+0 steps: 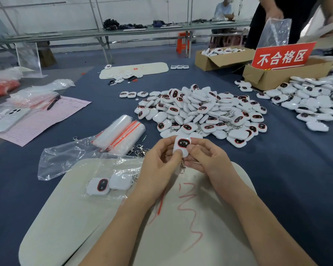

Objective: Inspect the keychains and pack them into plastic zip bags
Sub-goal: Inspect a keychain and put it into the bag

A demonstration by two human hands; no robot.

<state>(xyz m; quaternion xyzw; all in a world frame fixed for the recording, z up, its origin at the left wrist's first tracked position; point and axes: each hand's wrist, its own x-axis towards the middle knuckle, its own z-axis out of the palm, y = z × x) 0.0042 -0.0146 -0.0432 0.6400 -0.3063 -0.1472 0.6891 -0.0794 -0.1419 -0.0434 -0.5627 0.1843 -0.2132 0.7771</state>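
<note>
Both thumbs press on the lower front of a small white plastic keychain with a dark oval window ringed in red (182, 144). The curled fingers of the left hand (158, 166) and right hand (205, 160) back it from behind, so each hand pinches it from its own side. It is held up over the far edge of the cream work mat (81, 217), window facing the camera. Its metal clasp (182, 169) hangs loose between the palms.

The thumbs cover the lower part of the casing, so a scratch or mark there could pass unseen unless the piece is turned. The hold is by fingertips alone on smooth plastic. A slip would likely send the piece into the heap of identical white keychains (200, 112) just beyond, where it would be hard to tell from the rest.

The dangling clasp may catch on the mouth of a bag, or on the loose metal clasps (140, 150) lying just left of the hands.

Near left on the mat, a clear zip bag holding two keychains (108, 184) lies slack. Whether it is sealed cannot be told, and if open it may spill when nudged. The stack of clear zip bags with red strips (121, 135) sits left of the heap. A faulty piece belongs in the cardboard box with the red sign (267, 77), far right, and is a long reach across the piles.
</note>
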